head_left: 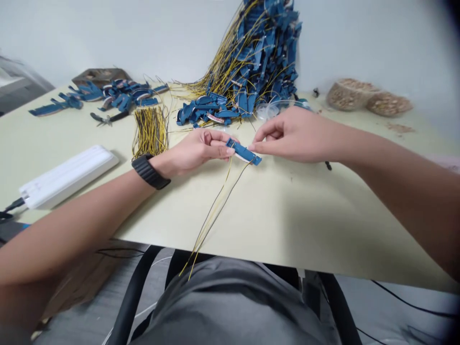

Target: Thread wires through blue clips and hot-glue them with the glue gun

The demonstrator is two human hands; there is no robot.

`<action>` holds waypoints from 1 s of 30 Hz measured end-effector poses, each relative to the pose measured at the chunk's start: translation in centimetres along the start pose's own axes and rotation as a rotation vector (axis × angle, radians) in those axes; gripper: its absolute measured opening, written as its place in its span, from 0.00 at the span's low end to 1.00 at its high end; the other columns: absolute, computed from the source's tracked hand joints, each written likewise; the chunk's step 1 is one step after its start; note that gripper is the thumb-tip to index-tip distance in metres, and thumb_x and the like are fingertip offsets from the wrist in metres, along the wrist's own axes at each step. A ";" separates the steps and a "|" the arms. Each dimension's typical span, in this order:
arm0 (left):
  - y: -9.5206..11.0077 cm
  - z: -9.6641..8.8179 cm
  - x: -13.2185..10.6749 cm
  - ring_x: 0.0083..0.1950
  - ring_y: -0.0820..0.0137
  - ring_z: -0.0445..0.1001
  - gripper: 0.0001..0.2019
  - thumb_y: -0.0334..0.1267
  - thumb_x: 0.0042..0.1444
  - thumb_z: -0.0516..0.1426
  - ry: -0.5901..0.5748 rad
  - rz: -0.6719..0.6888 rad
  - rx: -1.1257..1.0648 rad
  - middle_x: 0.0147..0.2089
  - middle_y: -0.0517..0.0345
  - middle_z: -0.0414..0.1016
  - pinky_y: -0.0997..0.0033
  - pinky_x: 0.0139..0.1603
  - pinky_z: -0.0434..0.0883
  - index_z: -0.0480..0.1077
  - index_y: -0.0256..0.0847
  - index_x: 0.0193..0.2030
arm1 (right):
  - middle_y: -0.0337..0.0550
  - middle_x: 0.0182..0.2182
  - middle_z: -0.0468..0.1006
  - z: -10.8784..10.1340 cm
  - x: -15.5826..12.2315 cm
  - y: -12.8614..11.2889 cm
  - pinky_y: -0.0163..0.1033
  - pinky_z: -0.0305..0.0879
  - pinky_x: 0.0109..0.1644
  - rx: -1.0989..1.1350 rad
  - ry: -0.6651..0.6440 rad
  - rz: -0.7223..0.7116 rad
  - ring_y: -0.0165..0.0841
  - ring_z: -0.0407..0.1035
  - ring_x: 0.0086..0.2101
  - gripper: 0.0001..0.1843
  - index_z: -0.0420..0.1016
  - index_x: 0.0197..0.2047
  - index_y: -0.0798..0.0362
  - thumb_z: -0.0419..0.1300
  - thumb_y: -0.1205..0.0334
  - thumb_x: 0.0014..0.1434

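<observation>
My left hand [212,145] pinches one end of a small blue plastic part [245,152] between thumb and fingers, just above the table. The part slants down to the right and has a pale lower edge. From it, thin yellow and black wires [220,194] hang over the table's front edge toward my lap. My right hand [283,136] is closed in a pinch at the part's upper right side, fingertips touching or nearly touching it. Whatever lies between those fingertips is too small to make out. A bundle of yellow and black wires [149,132] lies behind my left wrist.
A tall heap of blue parts with wires [266,52] leans on the wall. More blue parts [122,93] lie at the back left, near pliers [109,118]. A white power strip [70,175] sits at left; tubs of small tan pieces [352,95] stand at the back right.
</observation>
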State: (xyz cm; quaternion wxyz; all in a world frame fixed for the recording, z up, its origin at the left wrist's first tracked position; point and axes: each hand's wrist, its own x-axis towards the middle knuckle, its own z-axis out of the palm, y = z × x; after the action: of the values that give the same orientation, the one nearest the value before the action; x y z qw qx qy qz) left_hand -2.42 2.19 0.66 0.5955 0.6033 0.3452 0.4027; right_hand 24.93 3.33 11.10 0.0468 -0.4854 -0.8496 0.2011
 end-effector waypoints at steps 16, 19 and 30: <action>6.1 -1.3 3.5 0.39 0.72 0.86 0.05 0.24 0.74 0.80 -0.030 0.077 0.087 0.36 0.58 0.88 0.73 0.50 0.84 0.95 0.37 0.48 | 0.40 0.27 0.69 -2.5 -1.9 -2.1 0.51 0.52 0.40 0.089 0.241 -0.029 0.37 0.55 0.31 0.15 0.86 0.32 0.43 0.77 0.58 0.72; 5.2 -0.6 6.2 0.40 0.70 0.88 0.07 0.25 0.73 0.82 -0.087 0.041 0.086 0.37 0.58 0.90 0.69 0.56 0.86 0.94 0.39 0.47 | 0.40 0.28 0.69 -2.8 -2.6 -0.5 0.51 0.50 0.40 0.147 0.234 0.037 0.37 0.55 0.31 0.14 0.86 0.32 0.43 0.81 0.55 0.68; 1.6 8.8 12.8 0.40 0.70 0.87 0.12 0.23 0.63 0.84 -0.324 -0.018 0.029 0.41 0.57 0.92 0.64 0.57 0.87 0.95 0.39 0.49 | 0.38 0.25 0.68 -2.4 -8.5 6.4 0.49 0.57 0.41 0.134 0.258 0.254 0.35 0.58 0.31 0.12 0.86 0.32 0.47 0.78 0.64 0.68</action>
State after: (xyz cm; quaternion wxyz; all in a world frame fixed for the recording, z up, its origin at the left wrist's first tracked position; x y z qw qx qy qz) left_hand 10.97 9.65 3.49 0.6381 0.6660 0.2557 0.2898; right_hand 35.20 -0.30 11.77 0.1619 -0.6064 -0.7531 0.1974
